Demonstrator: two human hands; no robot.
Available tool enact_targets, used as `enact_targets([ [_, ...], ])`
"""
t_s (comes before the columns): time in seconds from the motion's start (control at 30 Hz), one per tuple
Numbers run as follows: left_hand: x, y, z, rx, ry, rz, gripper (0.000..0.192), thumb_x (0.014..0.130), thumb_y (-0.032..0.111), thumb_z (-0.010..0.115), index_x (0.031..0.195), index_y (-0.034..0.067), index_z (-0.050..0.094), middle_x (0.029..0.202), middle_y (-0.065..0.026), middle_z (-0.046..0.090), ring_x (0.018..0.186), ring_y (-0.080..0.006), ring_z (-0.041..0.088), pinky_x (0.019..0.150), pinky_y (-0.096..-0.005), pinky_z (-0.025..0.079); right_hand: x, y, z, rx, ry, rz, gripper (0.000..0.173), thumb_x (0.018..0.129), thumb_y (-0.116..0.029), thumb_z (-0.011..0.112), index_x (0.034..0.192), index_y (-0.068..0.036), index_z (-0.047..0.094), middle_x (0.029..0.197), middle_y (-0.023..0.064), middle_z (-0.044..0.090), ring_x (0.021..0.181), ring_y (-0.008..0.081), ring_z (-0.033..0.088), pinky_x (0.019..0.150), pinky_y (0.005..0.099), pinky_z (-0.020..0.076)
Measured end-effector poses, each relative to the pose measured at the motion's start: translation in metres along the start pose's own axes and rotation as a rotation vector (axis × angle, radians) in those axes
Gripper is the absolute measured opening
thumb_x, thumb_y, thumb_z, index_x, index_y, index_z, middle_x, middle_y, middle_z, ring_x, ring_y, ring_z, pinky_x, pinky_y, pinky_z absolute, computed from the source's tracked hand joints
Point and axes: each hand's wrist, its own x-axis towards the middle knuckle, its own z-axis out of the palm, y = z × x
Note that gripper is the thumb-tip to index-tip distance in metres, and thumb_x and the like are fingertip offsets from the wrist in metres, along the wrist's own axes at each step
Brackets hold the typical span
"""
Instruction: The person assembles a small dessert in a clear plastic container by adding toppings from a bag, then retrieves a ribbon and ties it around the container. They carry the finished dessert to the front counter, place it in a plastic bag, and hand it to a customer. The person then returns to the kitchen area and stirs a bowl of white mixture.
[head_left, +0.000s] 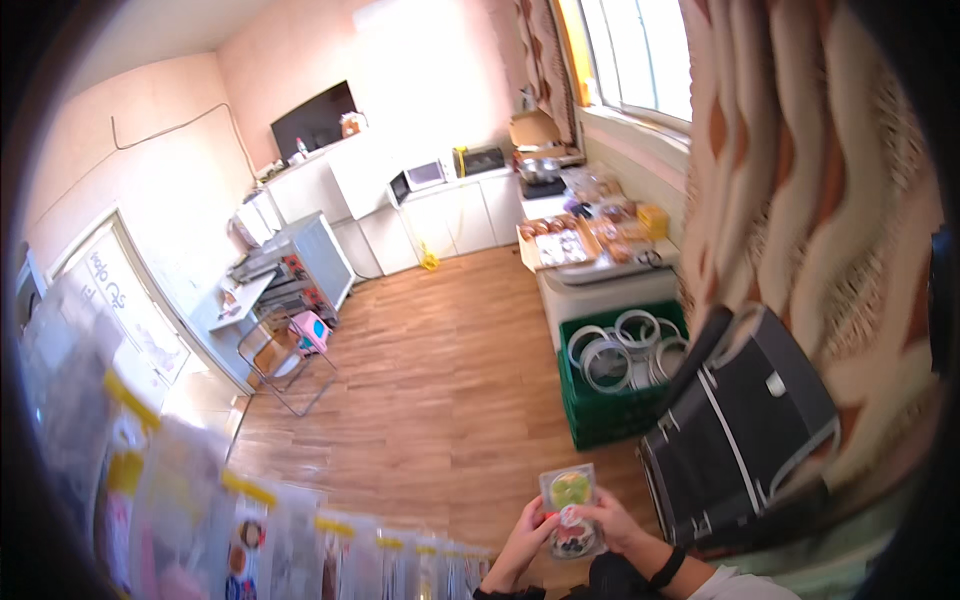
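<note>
Low in the picture, both hands hold a clear plastic clamshell pack (589, 480) over the wood-look floor. My left hand (526, 534) grips its left side, and my right hand (616, 525) has its right side, with the thumb reaching inward across the front. Two round cake-like pieces show through the plastic: a green-topped one (571, 490) above and a pale one (572, 541) with dark and red bits below. Between them sits a round sticker (570, 515), with the fingertips close to it or touching it. The fingers behind the pack are hidden.
A green plastic crate (600, 420) of round pale rings stands ahead, near a black folding chair (739, 442). Behind the crate, a table (611, 289) bears boxed pastries (559, 244). Clear storage boxes (281, 540) with yellow latches line the left; a metal-framed chair (289, 375) stands beyond.
</note>
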Motion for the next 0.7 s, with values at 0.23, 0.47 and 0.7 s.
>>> enact_targets([
  [0.23, 0.090, 0.091, -0.098, -0.391, 0.490, 0.097, 0.055, 0.089, 0.011, 0.065, 0.136, 0.007, 0.036, 0.121, -0.0129, 0.058, 0.106, -0.0206, 0.061, 0.084, -0.0329, 0.054, 0.224, -0.038, 0.071, 0.053, -0.299, 0.441, 0.040, 0.088, -0.010, 0.066, 0.124, -0.002, 0.052, 0.109, 0.0084, 0.064, 0.097, 0.0156, 0.063, 0.082, 0.0301, 0.0536],
  [0.47, 0.152, 0.176, -0.260, -0.649, 0.579, 0.362, 0.032, 0.097, 0.024, 0.052, 0.119, 0.002, 0.054, 0.110, -0.0122, 0.064, 0.098, -0.0195, 0.065, 0.086, -0.0351, 0.054, 0.434, 0.001, 0.210, -0.099, -0.600, 0.525, 0.037, 0.088, -0.011, 0.066, 0.120, -0.001, 0.052, 0.108, 0.0094, 0.064, 0.095, 0.0172, 0.064, 0.084, 0.0317, 0.0536],
  [0.7, 0.185, 0.261, -0.375, -0.744, 0.683, 0.474, 0.038, 0.098, 0.028, 0.053, 0.126, 0.003, 0.049, 0.115, -0.0095, 0.062, 0.103, -0.0175, 0.063, 0.089, -0.0330, 0.052, 0.576, 0.019, 0.335, -0.372, -0.797, 0.741, 0.042, 0.096, -0.019, 0.056, 0.132, 0.000, 0.045, 0.125, 0.0109, 0.056, 0.116, 0.0168, 0.053, 0.097, 0.0319, 0.0436],
])
